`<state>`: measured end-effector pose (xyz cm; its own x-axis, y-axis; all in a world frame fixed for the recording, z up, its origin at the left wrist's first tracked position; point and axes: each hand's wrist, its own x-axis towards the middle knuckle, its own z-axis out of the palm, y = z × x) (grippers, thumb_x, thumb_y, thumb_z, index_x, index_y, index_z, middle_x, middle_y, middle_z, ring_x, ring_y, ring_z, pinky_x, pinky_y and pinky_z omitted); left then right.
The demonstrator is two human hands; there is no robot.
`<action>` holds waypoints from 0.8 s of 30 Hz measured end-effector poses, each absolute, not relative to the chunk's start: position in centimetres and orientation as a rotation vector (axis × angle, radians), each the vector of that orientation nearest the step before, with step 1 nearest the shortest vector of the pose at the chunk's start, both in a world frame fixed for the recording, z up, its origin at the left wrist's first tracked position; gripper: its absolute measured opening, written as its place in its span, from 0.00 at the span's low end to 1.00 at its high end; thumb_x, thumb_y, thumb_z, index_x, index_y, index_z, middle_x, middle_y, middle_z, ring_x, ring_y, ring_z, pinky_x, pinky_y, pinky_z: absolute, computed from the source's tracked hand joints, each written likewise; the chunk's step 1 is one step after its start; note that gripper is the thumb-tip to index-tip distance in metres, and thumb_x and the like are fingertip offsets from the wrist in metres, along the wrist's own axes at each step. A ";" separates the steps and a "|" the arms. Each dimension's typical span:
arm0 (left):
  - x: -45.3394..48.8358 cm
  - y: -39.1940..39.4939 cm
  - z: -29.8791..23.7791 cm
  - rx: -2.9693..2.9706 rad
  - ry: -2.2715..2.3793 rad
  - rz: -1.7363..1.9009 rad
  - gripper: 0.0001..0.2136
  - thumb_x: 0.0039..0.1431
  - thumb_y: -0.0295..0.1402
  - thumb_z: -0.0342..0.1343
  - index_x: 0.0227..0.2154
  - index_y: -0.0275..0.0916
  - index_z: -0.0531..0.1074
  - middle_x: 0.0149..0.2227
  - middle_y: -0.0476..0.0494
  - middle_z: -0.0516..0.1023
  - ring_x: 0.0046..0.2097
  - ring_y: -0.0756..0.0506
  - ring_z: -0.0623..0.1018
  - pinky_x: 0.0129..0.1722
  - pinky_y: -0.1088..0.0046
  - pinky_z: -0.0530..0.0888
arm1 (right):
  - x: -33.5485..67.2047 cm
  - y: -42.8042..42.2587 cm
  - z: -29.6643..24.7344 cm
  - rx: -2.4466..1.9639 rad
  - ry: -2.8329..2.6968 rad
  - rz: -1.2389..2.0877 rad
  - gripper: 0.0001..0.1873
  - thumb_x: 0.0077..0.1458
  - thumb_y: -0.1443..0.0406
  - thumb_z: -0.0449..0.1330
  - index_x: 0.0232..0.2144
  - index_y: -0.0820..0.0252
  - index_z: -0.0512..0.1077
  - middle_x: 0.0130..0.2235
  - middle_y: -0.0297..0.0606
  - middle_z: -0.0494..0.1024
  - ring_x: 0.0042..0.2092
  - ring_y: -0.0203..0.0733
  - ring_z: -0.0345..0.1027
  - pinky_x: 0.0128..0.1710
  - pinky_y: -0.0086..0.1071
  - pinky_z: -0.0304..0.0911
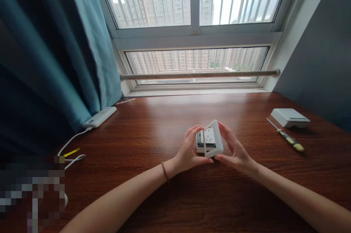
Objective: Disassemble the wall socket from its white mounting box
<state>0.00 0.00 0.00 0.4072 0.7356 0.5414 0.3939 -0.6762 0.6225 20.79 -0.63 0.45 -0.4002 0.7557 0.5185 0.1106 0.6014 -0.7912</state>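
Observation:
Between my two hands is a white wall socket [209, 136] with a dark grey mounting plate, low over the brown table. A white square cover frame [218, 141] is tilted in front of it, and the socket face shows through its opening. My right hand [235, 152] grips the frame's right side, fingers along the upper edge and thumb under the lower corner. My left hand [188, 149] is curled round the left side, fingertips at the frame's upper left corner and thumb along its bottom. How far the left fingers also touch the socket is hidden.
On the right lie a screwdriver [290, 140] with a black and yellow handle and a white box-shaped piece [291, 117]. A white power strip [100, 117] with a white cable [71, 140] and a yellow strip [71, 152] lie left, by the blue curtain [82, 50].

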 end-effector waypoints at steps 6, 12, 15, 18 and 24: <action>1.1 -1.3 -0.5 2.403 0.926 1.093 0.45 0.39 0.49 0.63 0.58 0.44 0.47 0.59 0.34 0.57 0.61 0.34 0.56 0.61 0.49 0.43 | 19.4 -2.7 1.2 -0.673 -1.997 0.647 0.44 0.42 0.61 0.66 0.59 0.51 0.49 0.60 0.41 0.56 0.61 0.54 0.47 0.61 0.47 0.44; 0.8 -0.6 -0.4 2.377 1.076 1.051 0.51 0.37 0.50 0.63 0.61 0.43 0.40 0.62 0.33 0.48 0.64 0.32 0.44 0.60 0.46 0.43 | 22.7 1.7 1.9 -0.781 -1.901 0.467 0.44 0.41 0.64 0.65 0.58 0.54 0.47 0.59 0.45 0.56 0.60 0.52 0.49 0.61 0.45 0.46; 0.1 0.6 -0.7 2.236 1.160 1.070 0.47 0.40 0.47 0.63 0.60 0.42 0.42 0.62 0.33 0.48 0.64 0.34 0.45 0.61 0.49 0.45 | 27.1 6.0 1.0 -0.908 -1.960 0.451 0.46 0.40 0.63 0.66 0.58 0.56 0.47 0.57 0.48 0.59 0.59 0.52 0.53 0.59 0.47 0.48; -0.3 1.7 -1.4 2.041 1.179 1.040 0.42 0.42 0.44 0.63 0.58 0.40 0.47 0.61 0.33 0.51 0.63 0.36 0.52 0.61 0.53 0.50 | 31.1 8.9 -0.5 -1.090 -1.995 0.485 0.46 0.41 0.62 0.65 0.58 0.57 0.45 0.58 0.49 0.58 0.59 0.51 0.53 0.58 0.47 0.48; -0.5 2.4 -2.0 1.868 1.088 1.035 0.37 0.43 0.40 0.63 0.56 0.39 0.54 0.57 0.36 0.61 0.59 0.38 0.61 0.60 0.57 0.54 | 33.5 10.2 -2.2 -1.256 -2.123 0.634 0.47 0.41 0.61 0.64 0.59 0.58 0.44 0.57 0.49 0.60 0.58 0.50 0.56 0.58 0.46 0.49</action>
